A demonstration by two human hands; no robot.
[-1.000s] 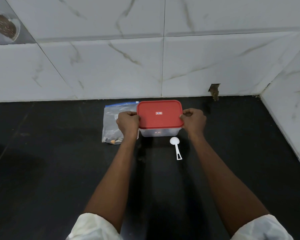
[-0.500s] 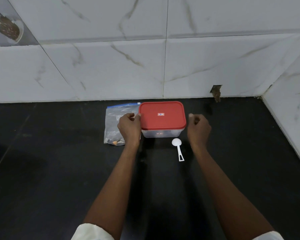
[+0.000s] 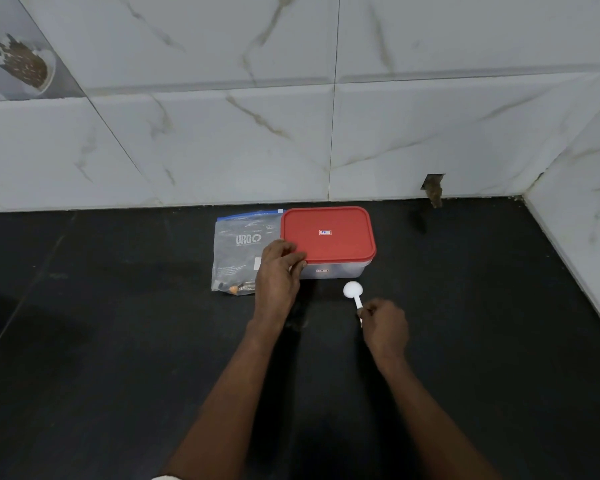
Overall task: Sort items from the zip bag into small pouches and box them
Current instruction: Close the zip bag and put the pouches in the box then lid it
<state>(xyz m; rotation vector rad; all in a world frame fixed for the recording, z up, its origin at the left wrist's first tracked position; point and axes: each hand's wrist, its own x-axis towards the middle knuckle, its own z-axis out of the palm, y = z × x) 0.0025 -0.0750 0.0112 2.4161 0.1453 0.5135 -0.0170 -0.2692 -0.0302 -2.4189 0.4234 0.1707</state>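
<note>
Black worktop point(image 3: 118, 341) carries one spoon, one box with one lid and one zip bag, with two bare hands reaching in from the near edge. Nearest, the right hand point(image 3: 385, 327) has its fingers curled, thumb and forefinger pinching the handle of the white plastic spoon point(image 3: 354, 292). The handle's near end is hidden under the hand. The spoon lies flat, its long axis running near to far, and its round bowl points at the box, just in front of it but apart.

A little further and to the left, the left hand point(image 3: 279, 268) has its fingers bent round the near left corner of the red lid point(image 3: 328, 233), fingertips on the rim. The lid sits on the clear box point(image 3: 340, 271), which stands close to the worktop's far edge, about midway along it, with its long axis running left to right. One small label is in the middle of the lid and another on the box's near wall; the writing on both is too small to read.

Just beside the box on its left lies the clear zip bag point(image 3: 239, 251), flat, its long axis near to far and its blue zip strip toward the far edge. It reads URGO in white letters and has a few small dark and orange bits in its near end. Behind stands the marble-tiled wall point(image 3: 222, 150), with one ragged hole point(image 3: 433, 188) low down toward the far right corner.
</note>
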